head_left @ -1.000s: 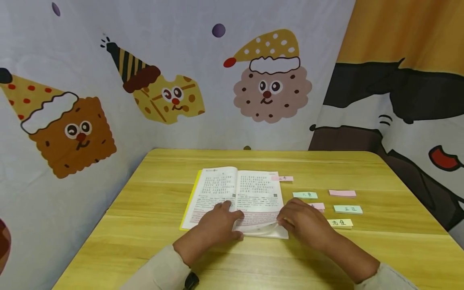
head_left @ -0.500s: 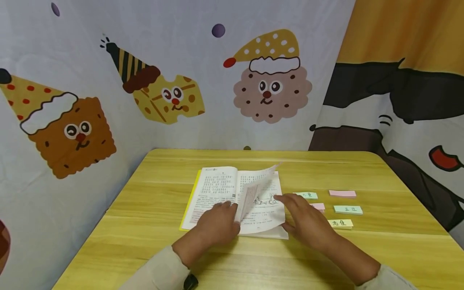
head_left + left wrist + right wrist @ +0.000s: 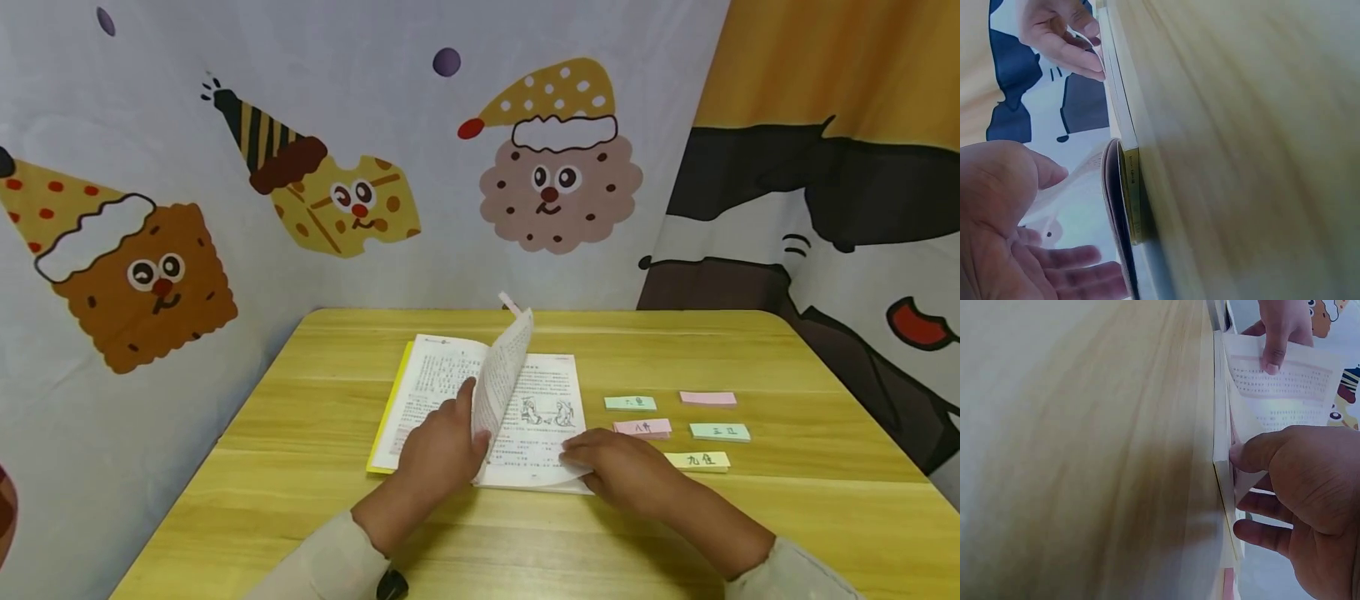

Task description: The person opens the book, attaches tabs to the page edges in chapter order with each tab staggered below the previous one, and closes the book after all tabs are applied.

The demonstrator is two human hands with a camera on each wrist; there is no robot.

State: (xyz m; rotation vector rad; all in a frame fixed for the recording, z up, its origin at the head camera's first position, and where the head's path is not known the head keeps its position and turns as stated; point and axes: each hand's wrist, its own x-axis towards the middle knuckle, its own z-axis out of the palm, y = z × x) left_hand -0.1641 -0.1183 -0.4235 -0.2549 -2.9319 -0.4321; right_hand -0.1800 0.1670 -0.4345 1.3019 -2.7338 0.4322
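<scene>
An open book [image 3: 442, 358] with a yellow cover edge lies on the table. One of its pages [image 3: 504, 379] stands raised near the middle, a pink tab [image 3: 510, 303] sticking out at its top. My left hand [image 3: 442, 437] holds this raised page, thumb on the printed face and fingers behind it, as the right wrist view shows. At the book's lower right corner, my right hand [image 3: 618, 467] pinches the corner of the following page [image 3: 543, 454], which bears a line drawing. The right thumb [image 3: 1254, 453] lies at the page edge in the right wrist view.
Right of the book lie several paper labels with handwriting: a green label [image 3: 630, 403], a pink label [image 3: 641, 428], another green label [image 3: 720, 432] and a yellow label [image 3: 697, 461]. A plain-looking pink strip [image 3: 708, 398] lies behind them. A cartoon-printed cloth [image 3: 375, 108] hangs beyond the wooden table [image 3: 300, 400].
The tabbed page has lifted from the right side and swung left into my left hand. My right hand has let it go and moved down to the following page's corner.
</scene>
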